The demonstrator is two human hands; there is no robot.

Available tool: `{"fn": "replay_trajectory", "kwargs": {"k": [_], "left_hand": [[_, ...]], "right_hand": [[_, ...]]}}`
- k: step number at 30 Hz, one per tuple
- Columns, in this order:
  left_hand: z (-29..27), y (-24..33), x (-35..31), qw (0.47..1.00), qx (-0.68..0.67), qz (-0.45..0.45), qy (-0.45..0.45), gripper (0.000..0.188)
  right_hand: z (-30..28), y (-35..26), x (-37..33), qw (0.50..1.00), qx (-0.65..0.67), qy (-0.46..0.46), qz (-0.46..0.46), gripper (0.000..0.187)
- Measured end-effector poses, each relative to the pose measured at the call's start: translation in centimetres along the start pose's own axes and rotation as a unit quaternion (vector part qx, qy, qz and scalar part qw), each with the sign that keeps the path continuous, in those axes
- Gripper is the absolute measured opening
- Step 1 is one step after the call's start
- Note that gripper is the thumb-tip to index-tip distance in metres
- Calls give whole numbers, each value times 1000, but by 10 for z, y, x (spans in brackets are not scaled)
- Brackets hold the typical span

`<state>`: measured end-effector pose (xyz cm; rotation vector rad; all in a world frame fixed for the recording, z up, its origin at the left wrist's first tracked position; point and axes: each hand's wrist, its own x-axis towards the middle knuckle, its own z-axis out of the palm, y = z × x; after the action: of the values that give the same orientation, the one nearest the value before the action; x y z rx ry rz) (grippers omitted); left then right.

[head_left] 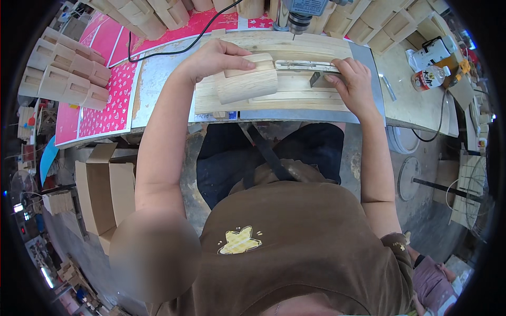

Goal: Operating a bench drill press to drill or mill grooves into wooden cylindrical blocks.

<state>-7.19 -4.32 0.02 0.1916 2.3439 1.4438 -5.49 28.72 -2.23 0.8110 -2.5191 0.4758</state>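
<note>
My left hand [216, 57] grips a rounded pale wooden block [246, 81] and holds it on a wooden jig board [274, 100] that lies on the bench. My right hand [354, 79] rests on the same board, its fingers on a dark metal piece [318, 79] next to a flat metal strip [305, 65]. A drill press chuck with its bit [298, 21] hangs just above the far edge of the board, between both hands.
Stacks of cut wooden pieces [66, 68] lie at the left on pink patterned sheets [105, 100], and more [379, 21] stand at the back. A black cable [174, 50] crosses the bench. A white bottle [429, 78] stands at the right. Cardboard boxes [103, 184] sit on the floor at left.
</note>
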Motion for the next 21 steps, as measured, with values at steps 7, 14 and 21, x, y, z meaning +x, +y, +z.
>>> {"fn": "replay_trajectory", "kwargs": {"k": [7,14,21], "left_hand": [[-5,8,12,997,27,29,-71,44],[2,-1,17,998,-18,28,-48,50],[31,13,30,999,10,12,-40,41]], "right_hand": [[-4,0,2,1000,4,-14,6,29],[-3,-1,1,1000,5,-2,9,29],[-3,-3,4,999,11,-26,20,30]]}}
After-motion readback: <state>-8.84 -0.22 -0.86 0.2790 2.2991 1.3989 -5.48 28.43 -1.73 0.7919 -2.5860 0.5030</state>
